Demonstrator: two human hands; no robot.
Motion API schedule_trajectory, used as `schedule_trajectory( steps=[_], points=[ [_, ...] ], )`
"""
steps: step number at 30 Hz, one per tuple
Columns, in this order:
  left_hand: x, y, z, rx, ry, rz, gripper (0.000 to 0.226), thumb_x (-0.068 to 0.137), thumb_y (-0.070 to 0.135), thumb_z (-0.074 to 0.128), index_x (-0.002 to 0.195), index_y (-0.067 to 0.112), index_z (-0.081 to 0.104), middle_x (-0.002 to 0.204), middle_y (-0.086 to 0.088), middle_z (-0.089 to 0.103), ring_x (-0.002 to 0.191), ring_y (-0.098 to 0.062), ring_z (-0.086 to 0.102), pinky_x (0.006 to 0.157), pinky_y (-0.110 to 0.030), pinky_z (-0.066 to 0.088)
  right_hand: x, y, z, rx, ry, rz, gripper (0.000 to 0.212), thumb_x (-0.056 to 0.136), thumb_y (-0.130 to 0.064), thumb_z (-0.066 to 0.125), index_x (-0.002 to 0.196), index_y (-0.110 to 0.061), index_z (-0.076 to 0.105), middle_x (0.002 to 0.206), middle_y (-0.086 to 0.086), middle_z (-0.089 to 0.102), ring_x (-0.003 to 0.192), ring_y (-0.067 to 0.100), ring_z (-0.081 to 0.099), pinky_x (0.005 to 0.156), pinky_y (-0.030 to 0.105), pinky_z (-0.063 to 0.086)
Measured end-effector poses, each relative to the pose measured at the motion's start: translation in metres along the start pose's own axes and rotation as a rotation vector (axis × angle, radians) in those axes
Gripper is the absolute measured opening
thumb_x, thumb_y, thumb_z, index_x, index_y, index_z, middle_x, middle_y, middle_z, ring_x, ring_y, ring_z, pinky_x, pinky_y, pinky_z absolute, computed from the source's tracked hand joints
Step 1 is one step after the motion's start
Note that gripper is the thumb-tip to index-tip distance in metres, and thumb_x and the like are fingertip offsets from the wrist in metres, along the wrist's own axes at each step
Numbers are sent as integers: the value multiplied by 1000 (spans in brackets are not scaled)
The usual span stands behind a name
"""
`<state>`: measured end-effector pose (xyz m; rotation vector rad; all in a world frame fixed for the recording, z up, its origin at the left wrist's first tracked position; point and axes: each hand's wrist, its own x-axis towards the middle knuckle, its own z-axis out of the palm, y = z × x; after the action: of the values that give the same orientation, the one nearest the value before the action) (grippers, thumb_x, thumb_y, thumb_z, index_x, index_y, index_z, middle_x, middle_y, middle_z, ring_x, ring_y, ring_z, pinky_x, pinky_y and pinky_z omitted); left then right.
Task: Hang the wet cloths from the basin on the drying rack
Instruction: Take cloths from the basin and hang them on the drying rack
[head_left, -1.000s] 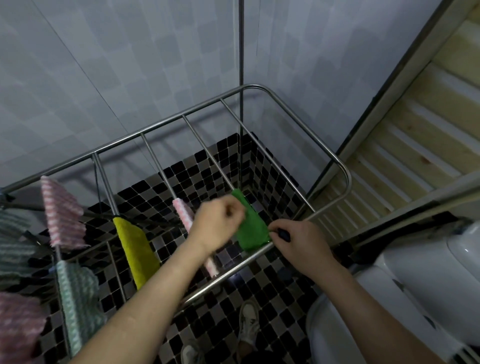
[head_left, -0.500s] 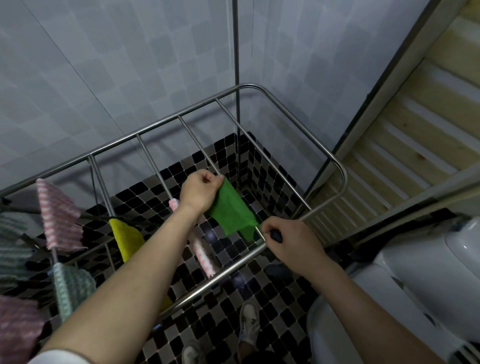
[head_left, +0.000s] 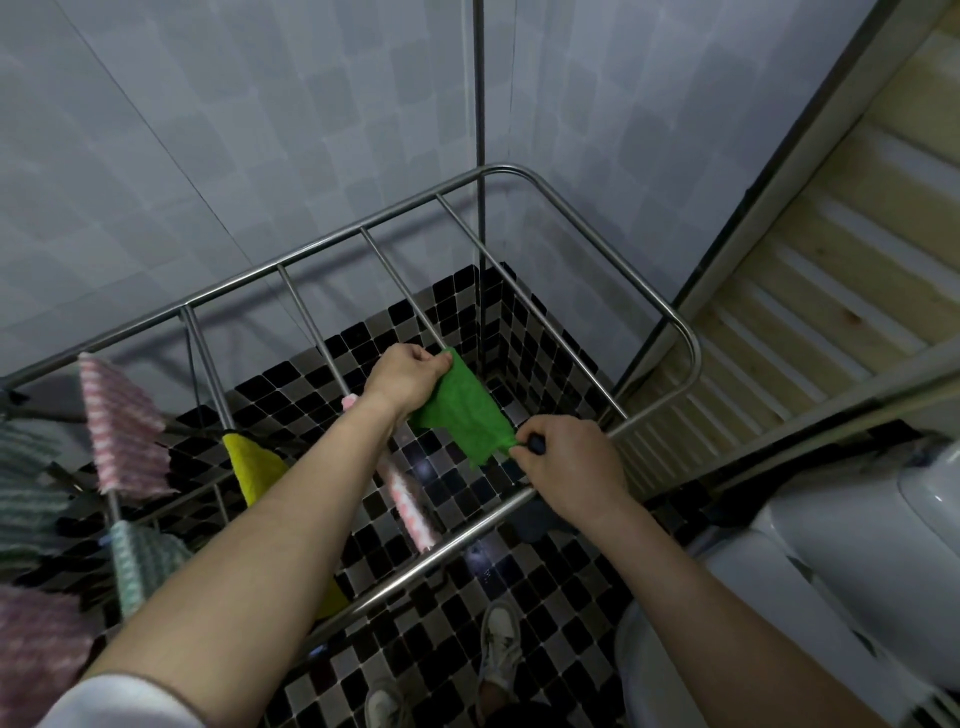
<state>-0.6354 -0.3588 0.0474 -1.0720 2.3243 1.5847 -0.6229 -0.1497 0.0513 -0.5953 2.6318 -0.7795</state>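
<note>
Green square microfibre cloth (head_left: 462, 415) is held over the stainless-steel tube drying rack (head_left: 694, 358), along the rack's second rung from the right end and toward the rack's front rail. The cloth's far corner is pinched by the left hand (head_left: 405, 382), its fingers (head_left: 426, 358) curled closed on the fabric. The near corner is pinched by the right hand (head_left: 566, 462), just above the rack's front rail. A small dark object (head_left: 535, 444) is also gripped in the right fingers; what it is cannot be told.

The cloth is pulled taut between both hands, probably so it spreads flat along the rung instead of bunching and dries faster.

Rungs to the rack's left are taken: pink-white striped cloth (head_left: 410, 504) on the next rung, yellow cloth (head_left: 254, 465) beyond it, large pink striped cloth (head_left: 122, 431) and teal striped cloth (head_left: 135, 561) at the rack's left end. The last rung on the rack's right is bare, so free room is judged to lie there. The rack's far rail sits near the tiled wall, and a white rounded appliance (head_left: 831, 545) stands near the rack's front right corner, so reach is tight on those sides. The basin is not in view.
</note>
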Motion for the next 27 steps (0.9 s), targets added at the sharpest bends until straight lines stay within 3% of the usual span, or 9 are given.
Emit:
schedule_trajectory(
  steps=[4,9,12,14,17,19,21,23,27],
  points=[
    [1,2,-3,149,62,95,27,91,34,63,69,20,58,69,2,62,65,-16,59,69,-33,51,-6,3,1,-174,82,-235,9,94,-26,61,92,-20,67,81,-8,61,64,8,56,53,16,37],
    [-5,4,-5,424,128,147,22,93,40,58,83,22,64,82,3,66,74,-16,61,66,-28,44,-5,16,-5,-222,175,-520,6,82,-16,72,86,-14,68,96,-5,66,50,10,56,43,22,47],
    [-17,4,-1,524,211,214,20,92,36,58,103,20,56,101,-1,58,82,-21,59,66,-31,43,-1,20,-4,-270,178,-555,11,79,-14,75,85,-15,66,84,-4,65,44,11,51,39,21,40],
    [-37,4,3,476,219,353,19,88,25,63,101,21,51,103,1,50,81,-19,56,65,-31,43,0,22,1,-283,183,-573,12,79,-14,75,84,-15,64,80,-4,63,44,11,49,39,20,37],
    [-74,-1,18,551,-68,449,15,83,13,64,86,26,56,90,8,58,83,-13,59,71,-28,51,0,24,5,-263,217,-577,12,78,-13,75,83,-13,63,80,-2,62,43,10,46,39,17,31],
    [-89,-11,31,644,-142,475,10,85,18,65,87,26,59,90,8,62,85,-15,62,74,-32,54,-1,26,6,-251,247,-585,12,78,-13,74,83,-11,64,81,0,62,43,11,47,40,16,30],
    [-96,-20,40,676,-60,532,9,87,27,64,94,23,59,94,5,63,87,-18,62,74,-34,53,-1,29,6,-223,268,-606,8,83,-17,67,85,-10,65,83,2,63,45,12,50,39,17,35],
    [-98,-25,46,740,41,595,18,90,36,60,100,21,59,97,4,63,86,-19,63,71,-34,53,-2,30,7,-193,294,-629,18,88,-24,56,87,-8,66,84,3,64,47,13,53,39,20,41],
    [-99,-31,51,745,163,705,21,92,38,55,97,17,58,91,1,64,78,-20,64,61,-34,54,-3,31,10,-175,355,-663,19,91,-19,55,88,-6,69,86,6,66,49,16,56,40,26,47]
  ],
)
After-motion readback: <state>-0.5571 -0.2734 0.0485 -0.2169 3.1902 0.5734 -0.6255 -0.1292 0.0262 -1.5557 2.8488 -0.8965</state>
